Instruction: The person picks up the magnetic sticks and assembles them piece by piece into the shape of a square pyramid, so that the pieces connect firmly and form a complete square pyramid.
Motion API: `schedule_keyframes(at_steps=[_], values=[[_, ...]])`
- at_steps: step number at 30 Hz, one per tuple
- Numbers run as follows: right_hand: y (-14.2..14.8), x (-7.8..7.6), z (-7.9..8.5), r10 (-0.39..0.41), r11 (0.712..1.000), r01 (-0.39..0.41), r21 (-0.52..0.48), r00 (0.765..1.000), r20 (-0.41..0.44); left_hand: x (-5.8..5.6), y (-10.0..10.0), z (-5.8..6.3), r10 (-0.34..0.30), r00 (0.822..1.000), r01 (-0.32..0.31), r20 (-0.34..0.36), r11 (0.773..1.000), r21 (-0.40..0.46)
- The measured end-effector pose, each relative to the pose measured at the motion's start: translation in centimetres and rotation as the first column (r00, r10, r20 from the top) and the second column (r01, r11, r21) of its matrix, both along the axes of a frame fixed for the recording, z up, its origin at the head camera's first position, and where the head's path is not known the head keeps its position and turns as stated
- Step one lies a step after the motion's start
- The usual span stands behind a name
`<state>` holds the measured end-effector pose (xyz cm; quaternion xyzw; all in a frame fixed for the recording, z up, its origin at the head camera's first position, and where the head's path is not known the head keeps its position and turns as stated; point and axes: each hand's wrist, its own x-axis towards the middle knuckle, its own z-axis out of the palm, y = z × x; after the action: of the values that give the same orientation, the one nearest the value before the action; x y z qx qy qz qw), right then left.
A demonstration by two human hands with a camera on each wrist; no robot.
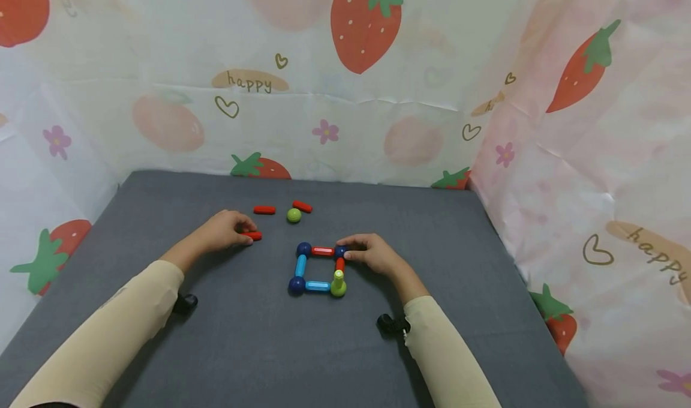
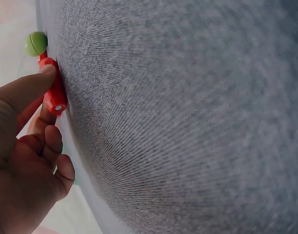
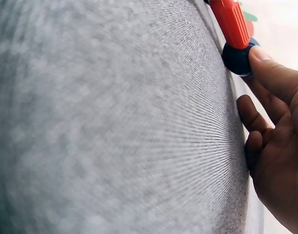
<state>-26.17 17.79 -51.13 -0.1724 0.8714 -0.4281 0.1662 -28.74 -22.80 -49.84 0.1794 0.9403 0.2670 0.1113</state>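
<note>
My left hand point(image 1: 225, 228) pinches a red rod point(image 2: 55, 90) between thumb and fingers, low at the grey cloth. My right hand point(image 1: 373, 253) holds a dark blue ball point(image 3: 237, 59) between thumb and finger. That ball is the far right corner of a square of rods and balls. Two red rods form its far and right sides; a light blue rod point(image 1: 300, 266) and another light blue rod point(image 1: 318, 286) form the left and near sides. Dark blue balls sit at the left corners. From the green ball point(image 1: 338, 288) at the near right corner, a short green rod point(image 1: 338, 275) stands up.
Beyond the square lie a loose green ball point(image 1: 294, 216), a red rod point(image 1: 264, 210) and another red rod point(image 1: 303, 206) near the ball. Grey cloth point(image 1: 243, 336) covers the table. Strawberry-printed sheets point(image 1: 335, 96) hang behind it and at both sides.
</note>
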Motion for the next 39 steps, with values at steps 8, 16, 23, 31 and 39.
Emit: schedule_keyframes(at_steps=[8,16,23,31,39], values=[[0.1,0.0,-0.1,0.027,0.999,-0.027,-0.022,1.000,-0.009,-0.2,-0.1,-0.3,-0.011,1.000,0.011,0.018,1.000,0.000],[-0.1,0.0,-0.2,0.015,1.000,-0.015,-0.012,1.000,-0.005,0.3,0.0,-0.3,0.008,1.000,-0.008,0.005,1.000,0.012],[-0.1,0.1,-0.2,0.014,1.000,-0.014,-0.011,1.000,-0.012,1.7,0.7,0.6,0.050,0.997,-0.046,-0.060,0.997,0.067],[0.0,0.1,-0.1,0.010,1.000,-0.010,-0.025,1.000,-0.008,3.5,1.0,1.5,0.116,0.990,-0.104,-0.077,0.983,0.154],[0.1,0.2,-0.2,0.002,1.000,-0.002,-0.029,1.000,0.002,5.7,2.2,1.8,0.129,0.987,-0.103,-0.092,0.964,0.246]])
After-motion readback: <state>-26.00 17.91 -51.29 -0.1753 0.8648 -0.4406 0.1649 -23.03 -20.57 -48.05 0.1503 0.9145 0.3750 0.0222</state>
